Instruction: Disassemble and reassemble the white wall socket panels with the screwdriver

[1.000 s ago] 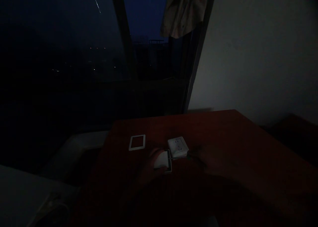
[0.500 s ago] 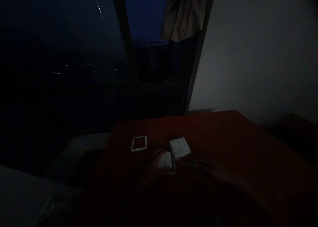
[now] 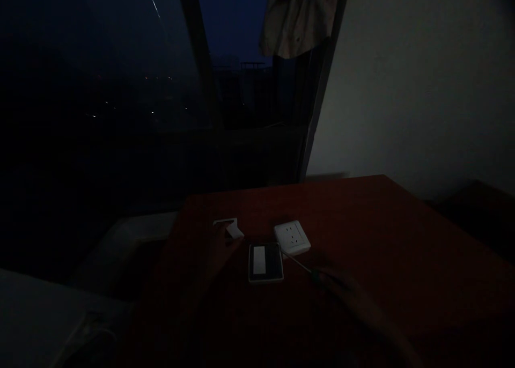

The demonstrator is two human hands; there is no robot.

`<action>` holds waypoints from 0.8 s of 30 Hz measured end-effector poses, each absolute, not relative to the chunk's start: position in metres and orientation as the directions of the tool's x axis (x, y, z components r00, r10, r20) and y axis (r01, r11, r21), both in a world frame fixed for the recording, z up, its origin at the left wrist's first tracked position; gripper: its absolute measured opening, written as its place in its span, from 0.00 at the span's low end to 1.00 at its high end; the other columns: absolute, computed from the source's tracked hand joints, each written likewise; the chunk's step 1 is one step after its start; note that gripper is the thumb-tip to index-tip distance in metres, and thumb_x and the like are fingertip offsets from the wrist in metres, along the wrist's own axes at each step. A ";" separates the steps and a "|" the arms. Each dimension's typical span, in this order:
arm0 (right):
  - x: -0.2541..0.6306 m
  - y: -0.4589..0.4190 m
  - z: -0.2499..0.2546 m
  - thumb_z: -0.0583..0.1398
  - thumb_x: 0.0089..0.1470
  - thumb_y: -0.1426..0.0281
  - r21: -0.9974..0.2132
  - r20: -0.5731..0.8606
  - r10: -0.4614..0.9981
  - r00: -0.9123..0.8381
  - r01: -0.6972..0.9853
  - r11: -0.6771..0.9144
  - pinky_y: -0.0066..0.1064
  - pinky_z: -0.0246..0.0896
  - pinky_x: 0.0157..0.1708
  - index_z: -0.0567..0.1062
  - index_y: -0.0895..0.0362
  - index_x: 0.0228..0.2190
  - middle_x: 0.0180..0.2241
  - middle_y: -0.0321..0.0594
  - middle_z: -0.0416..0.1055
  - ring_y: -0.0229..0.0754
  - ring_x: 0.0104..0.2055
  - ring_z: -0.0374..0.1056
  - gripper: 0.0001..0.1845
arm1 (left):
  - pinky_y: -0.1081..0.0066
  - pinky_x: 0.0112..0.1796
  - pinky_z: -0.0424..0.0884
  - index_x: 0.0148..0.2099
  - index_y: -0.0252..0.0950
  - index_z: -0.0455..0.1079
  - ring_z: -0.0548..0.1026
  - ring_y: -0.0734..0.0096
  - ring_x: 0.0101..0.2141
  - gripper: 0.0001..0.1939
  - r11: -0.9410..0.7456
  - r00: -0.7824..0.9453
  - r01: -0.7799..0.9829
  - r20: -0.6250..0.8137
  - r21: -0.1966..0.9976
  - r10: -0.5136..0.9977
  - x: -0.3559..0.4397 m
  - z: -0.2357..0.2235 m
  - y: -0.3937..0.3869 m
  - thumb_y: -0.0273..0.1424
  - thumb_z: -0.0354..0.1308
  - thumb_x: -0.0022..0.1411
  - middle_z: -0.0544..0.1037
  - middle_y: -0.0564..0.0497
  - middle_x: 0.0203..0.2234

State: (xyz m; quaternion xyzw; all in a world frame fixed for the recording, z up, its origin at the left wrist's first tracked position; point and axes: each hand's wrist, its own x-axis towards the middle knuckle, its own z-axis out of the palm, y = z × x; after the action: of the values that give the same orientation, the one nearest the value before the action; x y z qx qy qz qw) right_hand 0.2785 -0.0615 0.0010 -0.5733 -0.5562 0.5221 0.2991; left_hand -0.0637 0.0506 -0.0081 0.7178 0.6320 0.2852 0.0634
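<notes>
Switch unit (image 3: 274, 263), lower centre of frame: dark face, pale rim, one white rocker (image 3: 259, 260) on its left part, lying on the red-brown table (image 3: 341, 212). Screwdriver (image 3: 296, 261) just right of it, thin shaft slanting up-left, tip by the unit's upper right corner; can't tell if touching. Right hand (image 3: 340, 285), lower right of centre, fingers closed round the green handle. Left hand (image 3: 220, 245), left of the unit, holds a small white piece (image 3: 235, 231) clamped between thumb and fingers, tilted, over the white frame (image 3: 230, 219); frame partly covered by hand and piece, contact unclear. White socket (image 3: 292, 237) just up-right of the unit, holes facing up, near the shaft. Farther out: dark window (image 3: 161, 62) upper left, small lights in it; cloth (image 3: 298, 22) hanging top centre; pale wall (image 3: 414, 83) upper right. Very dim, hand edges hard to read.
</notes>
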 end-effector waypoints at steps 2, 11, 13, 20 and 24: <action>0.277 -0.063 0.000 0.53 0.56 0.48 -0.924 -0.273 0.950 -0.155 0.317 -0.214 0.31 0.63 0.35 0.76 0.53 0.44 0.36 0.40 0.74 0.43 0.37 0.68 0.26 | 0.58 0.46 0.67 0.52 0.39 0.67 0.71 0.54 0.47 0.21 -0.189 0.071 0.909 0.311 0.371 0.948 -0.062 -0.011 0.052 0.42 0.60 0.58 0.72 0.45 0.47; 0.274 -0.065 0.002 0.53 0.55 0.48 -0.924 -0.262 0.955 -0.138 0.322 -0.207 0.28 0.60 0.28 0.77 0.54 0.41 0.29 0.37 0.71 0.39 0.30 0.66 0.27 | 0.59 0.48 0.66 0.55 0.43 0.65 0.70 0.57 0.49 0.21 -0.295 0.159 0.856 0.327 0.425 0.932 -0.041 -0.008 0.042 0.38 0.59 0.61 0.71 0.47 0.48; 0.273 -0.065 0.001 0.53 0.55 0.47 -0.926 -0.254 0.958 -0.132 0.319 -0.202 0.29 0.61 0.28 0.77 0.55 0.40 0.29 0.37 0.71 0.39 0.30 0.66 0.27 | 0.58 0.50 0.65 0.55 0.43 0.65 0.69 0.57 0.50 0.21 -0.307 0.151 0.837 0.349 0.453 0.925 -0.042 -0.002 0.040 0.38 0.59 0.60 0.70 0.47 0.50; 0.276 -0.067 0.015 0.53 0.56 0.50 -0.886 -0.229 0.952 -0.204 0.448 -0.117 0.35 0.65 0.40 0.76 0.55 0.43 0.37 0.42 0.76 0.46 0.39 0.70 0.26 | 0.57 0.56 0.62 0.58 0.42 0.63 0.64 0.57 0.57 0.23 -0.337 0.270 0.691 0.205 0.640 0.941 -0.037 0.008 0.013 0.36 0.57 0.61 0.65 0.46 0.57; 0.273 -0.067 0.043 0.55 0.55 0.57 -0.849 -0.196 0.939 -0.283 0.528 -0.018 0.39 0.60 0.51 0.72 0.54 0.50 0.50 0.45 0.72 0.50 0.50 0.68 0.24 | 0.55 0.57 0.61 0.61 0.42 0.60 0.61 0.54 0.59 0.32 -0.336 0.362 0.693 0.095 0.638 0.927 -0.027 0.007 -0.003 0.34 0.63 0.55 0.62 0.44 0.60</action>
State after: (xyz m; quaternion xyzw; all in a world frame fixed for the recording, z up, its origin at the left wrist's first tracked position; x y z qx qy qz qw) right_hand 0.2733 -0.0675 0.0428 -0.5535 -0.6624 0.4504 0.2281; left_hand -0.0271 -0.0028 0.0070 0.7844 0.5163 0.2293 0.2561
